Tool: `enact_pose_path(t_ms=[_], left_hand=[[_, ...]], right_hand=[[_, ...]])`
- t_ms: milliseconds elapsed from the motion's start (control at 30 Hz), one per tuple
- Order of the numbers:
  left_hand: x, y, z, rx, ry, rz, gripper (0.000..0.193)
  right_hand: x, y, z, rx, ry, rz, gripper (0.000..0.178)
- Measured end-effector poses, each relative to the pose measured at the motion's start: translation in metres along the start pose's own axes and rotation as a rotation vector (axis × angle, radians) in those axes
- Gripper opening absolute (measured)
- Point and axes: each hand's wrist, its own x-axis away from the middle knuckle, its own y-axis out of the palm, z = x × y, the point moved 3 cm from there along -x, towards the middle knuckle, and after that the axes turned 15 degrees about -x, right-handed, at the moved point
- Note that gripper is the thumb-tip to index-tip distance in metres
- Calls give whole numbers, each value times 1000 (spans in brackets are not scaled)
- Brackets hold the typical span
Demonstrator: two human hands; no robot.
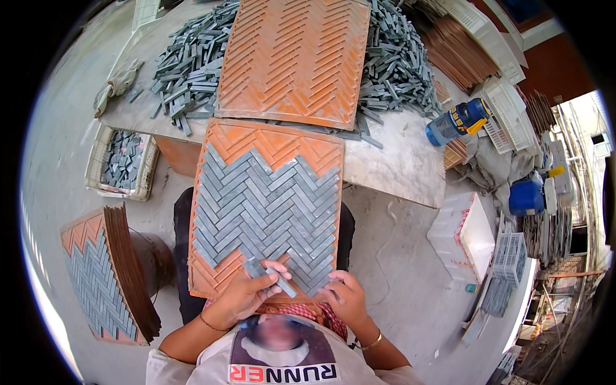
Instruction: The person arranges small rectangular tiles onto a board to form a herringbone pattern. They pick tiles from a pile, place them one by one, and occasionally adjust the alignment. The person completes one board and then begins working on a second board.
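A pale table (407, 163) bears grey strips (396, 64) flanking an orange tray (292, 64).

Grey strips (266, 199): matt, stone-like, slightly mottled. Orange tray (224, 136) under them: moulded, plastic-looking, dusty. Worktop (401, 165): matt, scuffed, powdery. Bottle (441, 129) by its right edge: smooth, translucent blue plastic. Crate (95, 182) near left edge: plastic lattice.

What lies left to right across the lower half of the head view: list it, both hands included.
Stack of trays → left hand → right hand → white box → pale slatted crate.
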Motion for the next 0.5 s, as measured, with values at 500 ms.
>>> enact_pose_path(t_ms=[500], left_hand=[[11,7,15,-207,55,191,29]], right_hand=[[-35,35,-28,-912,722,-126,19]])
